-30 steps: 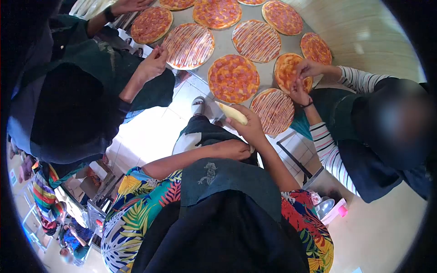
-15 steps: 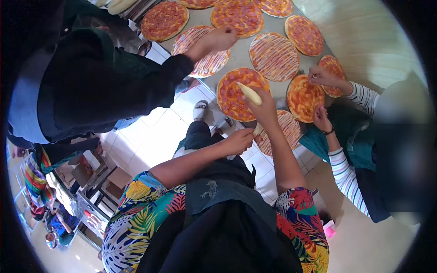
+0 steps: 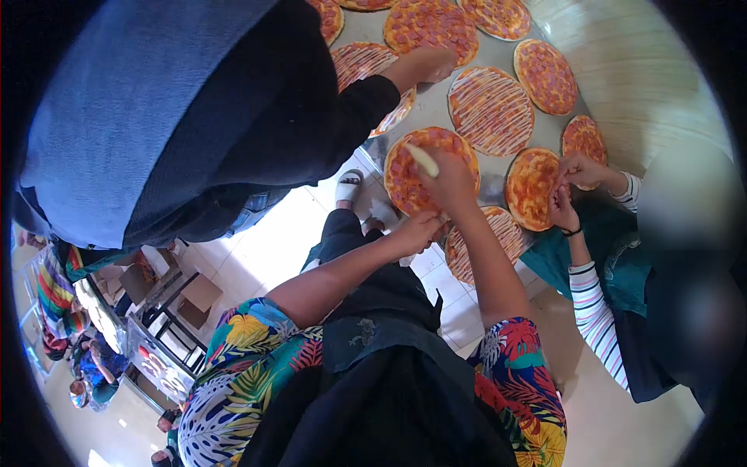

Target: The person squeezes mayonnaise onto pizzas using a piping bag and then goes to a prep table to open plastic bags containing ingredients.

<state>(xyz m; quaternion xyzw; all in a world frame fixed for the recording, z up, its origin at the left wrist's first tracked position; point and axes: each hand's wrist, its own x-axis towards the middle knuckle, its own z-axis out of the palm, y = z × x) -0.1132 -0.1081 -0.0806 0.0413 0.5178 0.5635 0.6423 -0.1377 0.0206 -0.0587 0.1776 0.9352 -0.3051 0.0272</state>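
A pale, cone-shaped piping bag (image 3: 422, 160) is gripped in my right hand (image 3: 451, 183), its narrow tip over the ham-topped pizza (image 3: 397, 191) in front of me. My left hand (image 3: 416, 233) is closed just below my right wrist, at the bag's rear end, which is mostly hidden. Beside my right forearm lies a pizza with pale sauce stripes (image 3: 482, 245). Another striped pizza (image 3: 492, 111) is farther up the table. To the right sits a pizza with red sauce and cheese (image 3: 531, 191).
Several more pizzas, such as a ham-topped one (image 3: 545, 76), cover the metal table (image 3: 498, 175). From the left, a co-worker's hand (image 3: 432, 65) reaches over a striped pizza (image 3: 362, 64). Another co-worker's hands (image 3: 568, 187) meet near the red-sauced pizza at right.
My left hand has come closer to my right wrist. The left co-worker leans farther in, and the right co-worker's hands have come together. The view has shifted slightly.
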